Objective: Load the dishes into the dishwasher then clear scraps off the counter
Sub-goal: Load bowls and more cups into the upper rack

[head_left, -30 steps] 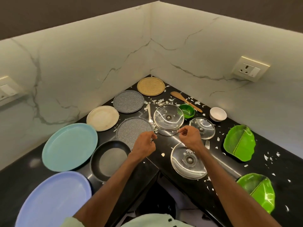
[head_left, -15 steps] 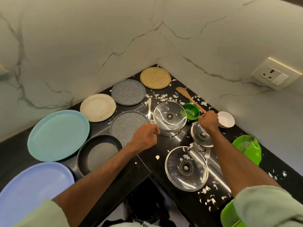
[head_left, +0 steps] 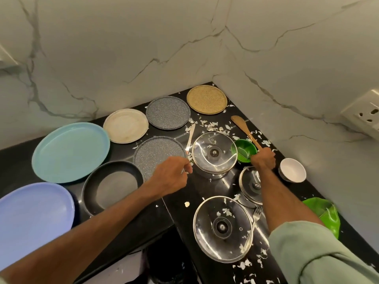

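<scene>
Both forearms [head_left: 98, 226] are bare down to the left hand [head_left: 172, 177] and right hand [head_left: 263, 158]. A loose pale-green sleeve [head_left: 320, 255] — soft, creased cloth, perhaps cotton, blurred at the frame's edge — covers the right arm above the elbow.

Counter [head_left: 176, 214]: black.
Wall [head_left: 123, 48]: white marble, grey veins.
Plate 1 [head_left: 30, 218], 8 o'clock: lilac.
Plate 2 [head_left: 69, 150], 9 o'clock: turquoise.
Plate 3 [head_left: 125, 126], 10 o'clock: cream.
Plate 4 [head_left: 168, 112], 11 o'clock: grey, speckled.
Plate 5 [head_left: 206, 99], 12 o'clock: tan, speckled.
Pan [head_left: 90, 181]: black.
Bowl 1 [head_left: 243, 149], 3 o'clock: green.
Bowl 2 [head_left: 292, 170], 4 o'clock: white.
Scraps [head_left: 209, 126]: white.
Spatula [head_left: 240, 124]: light brown.
Sleeve [head_left: 317, 253]: pale green.
</scene>
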### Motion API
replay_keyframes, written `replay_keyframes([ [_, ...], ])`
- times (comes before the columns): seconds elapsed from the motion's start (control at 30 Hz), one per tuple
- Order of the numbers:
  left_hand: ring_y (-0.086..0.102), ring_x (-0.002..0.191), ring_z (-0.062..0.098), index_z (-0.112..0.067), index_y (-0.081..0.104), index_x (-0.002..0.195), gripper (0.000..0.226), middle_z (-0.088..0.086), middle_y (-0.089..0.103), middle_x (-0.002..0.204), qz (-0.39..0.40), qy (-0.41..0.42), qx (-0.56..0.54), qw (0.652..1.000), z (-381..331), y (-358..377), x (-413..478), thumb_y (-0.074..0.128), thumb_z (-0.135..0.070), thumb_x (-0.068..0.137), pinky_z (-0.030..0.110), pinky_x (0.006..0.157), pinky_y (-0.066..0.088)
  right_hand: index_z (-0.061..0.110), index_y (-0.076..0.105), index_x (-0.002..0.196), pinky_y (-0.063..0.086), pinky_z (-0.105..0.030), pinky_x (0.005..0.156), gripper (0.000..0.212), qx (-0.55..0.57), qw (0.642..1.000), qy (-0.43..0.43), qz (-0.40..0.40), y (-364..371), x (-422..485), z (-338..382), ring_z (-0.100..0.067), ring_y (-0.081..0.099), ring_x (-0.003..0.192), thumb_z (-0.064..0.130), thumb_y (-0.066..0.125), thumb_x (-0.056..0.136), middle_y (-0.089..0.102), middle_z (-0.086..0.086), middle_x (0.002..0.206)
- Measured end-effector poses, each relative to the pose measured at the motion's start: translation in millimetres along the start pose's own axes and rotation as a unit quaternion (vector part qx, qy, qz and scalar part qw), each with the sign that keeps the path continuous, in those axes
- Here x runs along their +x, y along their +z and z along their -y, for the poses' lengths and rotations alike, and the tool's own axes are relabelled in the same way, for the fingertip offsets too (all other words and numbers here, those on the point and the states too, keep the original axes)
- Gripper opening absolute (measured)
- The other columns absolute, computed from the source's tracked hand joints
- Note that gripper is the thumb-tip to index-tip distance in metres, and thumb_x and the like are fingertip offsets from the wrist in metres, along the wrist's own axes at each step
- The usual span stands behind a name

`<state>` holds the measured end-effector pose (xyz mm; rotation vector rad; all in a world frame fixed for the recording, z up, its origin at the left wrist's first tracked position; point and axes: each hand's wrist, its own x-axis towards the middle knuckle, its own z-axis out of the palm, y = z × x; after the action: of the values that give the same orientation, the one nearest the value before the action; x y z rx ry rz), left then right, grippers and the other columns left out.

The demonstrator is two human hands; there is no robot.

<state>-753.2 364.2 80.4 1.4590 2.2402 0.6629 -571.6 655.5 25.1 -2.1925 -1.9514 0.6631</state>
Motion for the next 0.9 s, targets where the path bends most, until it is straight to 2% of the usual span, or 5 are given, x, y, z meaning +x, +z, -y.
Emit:
replay_keyframes([
  [0.4, 0.066, 0.083, 0.006, -0.018, 0.071, 0.094, 0.011, -0.007, 0.071, 0.093, 0.007, -0.049, -0.130, 0.990, -70, 17, 42, 0.066, -0.027, 0.093, 0.038, 0.085, 0.059, -0.003, 0.074, 0.088, 0.054, -0.040, 0.074, 0.026, 0.155, 0.982, -0.021, -0.105, -61, -3, -29, -0.037, 0.072, 0.087, 0.018, 0.083, 0.077, 0.074, -0.021, 0.089],
  [0.53, 0.075, 0.081, 0.024, 0.004, 0.065, 0.107, 0.059, 0.019, 0.071, 0.101, 0.088, -0.152, -0.344, 0.922, -107, 20, 60, 0.064, -0.054, 0.094, 0.039, 0.074, 0.064, 0.014, 0.081, 0.077, 0.061, -0.032, 0.067, 0.006, 0.217, 0.967, -0.130, 0.004, -95, -40, -33, -0.019, 0.074, 0.066, 0.018, 0.086, 0.077, 0.075, -0.004, 0.066],
  [0.7, 0.074, 0.089, 0.029, -0.003, 0.054, 0.118, 0.018, 0.014, 0.067, 0.107, 0.152, -0.219, -0.491, 0.829, -129, 22, 67, 0.054, -0.013, 0.103, 0.036, 0.070, 0.064, 0.007, 0.079, 0.081, 0.050, -0.014, 0.055, 0.011, 0.264, 0.923, -0.234, 0.156, -109, -85, -36, -0.009, 0.068, 0.056, 0.018, 0.081, 0.086, 0.075, -0.003, 0.068],
  [0.8, 0.075, 0.084, 0.035, -0.008, 0.045, 0.117, 0.017, 0.017, 0.064, 0.106, 0.140, -0.245, -0.496, 0.821, -124, 25, 64, 0.044, 0.001, 0.102, 0.041, 0.076, 0.064, 0.009, 0.078, 0.089, 0.048, -0.018, 0.047, 0.032, 0.314, 0.919, -0.185, 0.151, -103, -79, -54, -0.011, 0.064, 0.054, 0.040, 0.069, 0.095, 0.077, -0.004, 0.074],
  [0.9, 0.074, 0.091, 0.040, -0.009, 0.045, 0.104, 0.012, 0.019, 0.064, 0.101, 0.130, -0.257, -0.485, 0.826, -116, 23, 58, 0.041, 0.001, 0.103, 0.049, 0.092, 0.059, 0.006, 0.076, 0.091, 0.051, -0.026, 0.048, 0.040, 0.325, 0.944, 0.001, 0.054, -82, -32, -99, -0.014, 0.062, 0.055, 0.042, 0.061, 0.098, 0.075, -0.003, 0.072],
])
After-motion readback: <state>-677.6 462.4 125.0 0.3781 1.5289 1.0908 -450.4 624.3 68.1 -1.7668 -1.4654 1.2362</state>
